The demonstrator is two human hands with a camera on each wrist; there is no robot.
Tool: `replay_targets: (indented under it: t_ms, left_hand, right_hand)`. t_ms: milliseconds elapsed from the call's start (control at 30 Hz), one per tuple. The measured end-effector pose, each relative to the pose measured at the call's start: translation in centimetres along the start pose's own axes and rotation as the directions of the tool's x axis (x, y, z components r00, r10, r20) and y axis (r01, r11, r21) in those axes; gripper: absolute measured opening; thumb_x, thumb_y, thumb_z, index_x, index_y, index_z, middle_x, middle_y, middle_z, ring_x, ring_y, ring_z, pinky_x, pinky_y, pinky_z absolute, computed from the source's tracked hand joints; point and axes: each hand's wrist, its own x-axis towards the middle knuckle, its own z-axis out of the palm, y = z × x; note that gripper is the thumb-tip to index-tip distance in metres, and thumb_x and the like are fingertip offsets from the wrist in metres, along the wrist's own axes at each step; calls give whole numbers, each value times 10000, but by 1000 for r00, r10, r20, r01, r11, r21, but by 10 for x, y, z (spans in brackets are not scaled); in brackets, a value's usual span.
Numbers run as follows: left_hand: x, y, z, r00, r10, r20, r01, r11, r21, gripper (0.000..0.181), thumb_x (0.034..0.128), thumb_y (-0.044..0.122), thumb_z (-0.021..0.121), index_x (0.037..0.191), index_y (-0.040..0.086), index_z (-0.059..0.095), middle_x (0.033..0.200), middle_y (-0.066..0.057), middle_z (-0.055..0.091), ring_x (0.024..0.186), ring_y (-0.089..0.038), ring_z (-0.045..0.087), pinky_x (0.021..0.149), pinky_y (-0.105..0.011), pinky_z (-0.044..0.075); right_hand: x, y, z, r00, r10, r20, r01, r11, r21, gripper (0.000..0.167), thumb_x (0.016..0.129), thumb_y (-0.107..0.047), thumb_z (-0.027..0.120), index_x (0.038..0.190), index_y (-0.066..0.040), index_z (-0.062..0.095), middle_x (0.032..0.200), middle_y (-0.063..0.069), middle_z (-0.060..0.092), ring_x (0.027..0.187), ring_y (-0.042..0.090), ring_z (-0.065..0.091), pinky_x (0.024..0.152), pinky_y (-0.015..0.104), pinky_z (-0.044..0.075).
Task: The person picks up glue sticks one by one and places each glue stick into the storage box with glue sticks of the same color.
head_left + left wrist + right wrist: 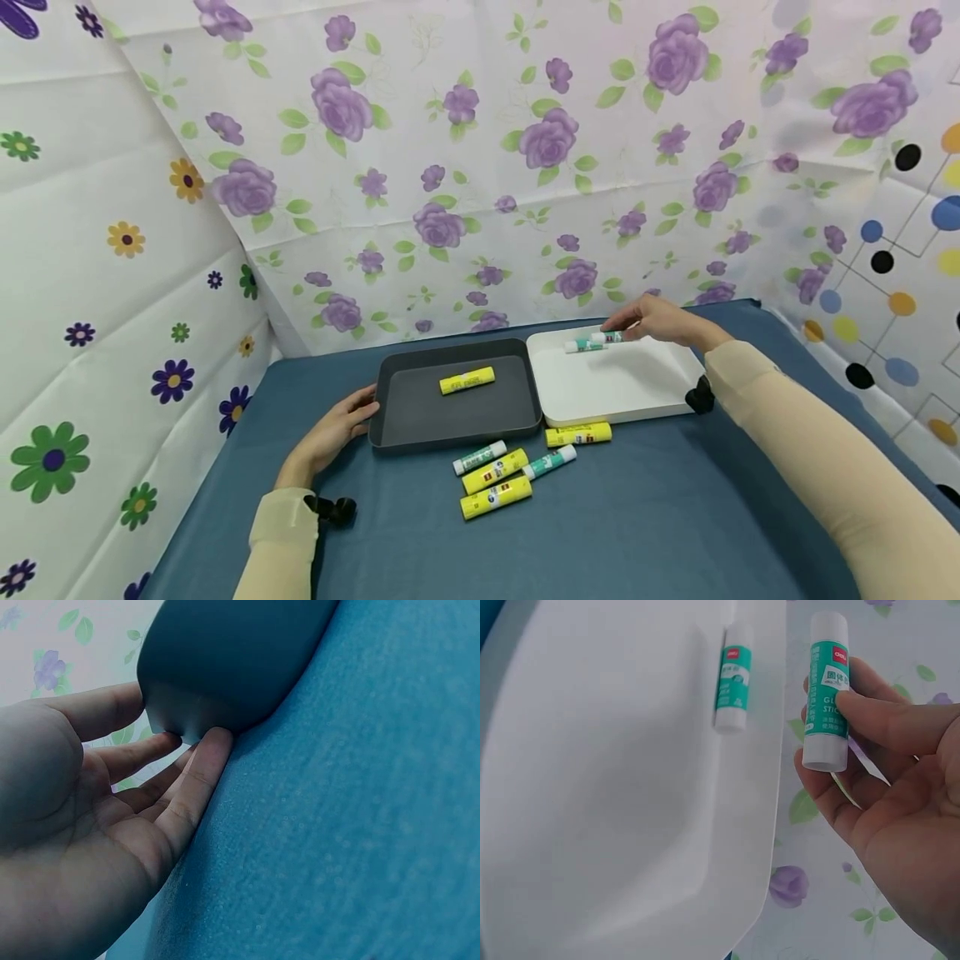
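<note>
Right hand pinches a Deli glue stick by the white tray

The right hand (658, 320) pinches a glue stick (827, 682) between thumb and fingers, holding it raised near the far rim of a white tray (626, 392). The stick is white with a green label. A red badge reads "deli"; below are the Chinese characters 固体 on a white patch, then "GL" and "STIC", the thumb covering part of the wording.

The left hand (341, 429) has its fingers spread and fairly straight, touching the outer wall of a dark grey tray (416, 417).

The two trays sit side by side, white on the right. Inside the white one, near its far rim, lies a second stick (733, 690) with a similar green label and red badge; its smaller print is blurred. The dark tray holds one yellow tube (467, 381), its print too small to read.

On the blue tablecloth (637, 517), in front of the trays, lie two green-labelled sticks (480, 457) and two yellow tubes (496, 498) in a loose cluster. A third yellow tube (578, 434) lies just beside the white tray's near edge. Behind hangs a white cloth (480, 167) printed with purple roses.
</note>
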Motion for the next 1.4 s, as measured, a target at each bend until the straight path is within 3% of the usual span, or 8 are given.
replay_targets:
  t_ms: [567,733,900,1400]
  left_hand:
    - [2,-2,2,1000,-15,-27,15,1000,1,653,1135,320,474,1677,98,184,1678,-195,244,1521,-389,294,1225,-599,298]
    - [2,-3,2,1000,-9,-20,9,1000,1,646,1137,309,472,1676,96,187,1675,-195,253,1517,-387,306,1220,-592,311]
    - [0,-2,1,1000,0,-20,0,1000,-4,640,1139,299,467,1675,91,186,1671,-201,256,1512,-395,310,1216,-600,312]
    - [1,-2,1,1000,-1,-20,1,1000,-2,643,1139,298,467,1675,86,184,1671,-205,253,1513,-393,308,1219,-599,308]
  right_hand:
    - [14,26,1,996,80,46,-75,993,-90,314,944,139,598,1205,59,753,1236,245,707,1125,399,666,943,496,593]
    - [17,31,5,999,21,46,-13,984,-177,305,894,198,591,1118,89,765,1058,227,737,951,341,674,791,376,583]
    - [18,29,8,998,-18,58,33,963,-268,299,884,196,592,1098,77,764,1001,183,717,885,279,632,740,325,528]
    - [18,29,8,995,32,92,-12,978,-207,315,914,174,590,1175,72,735,1048,206,704,986,315,647,802,370,552]
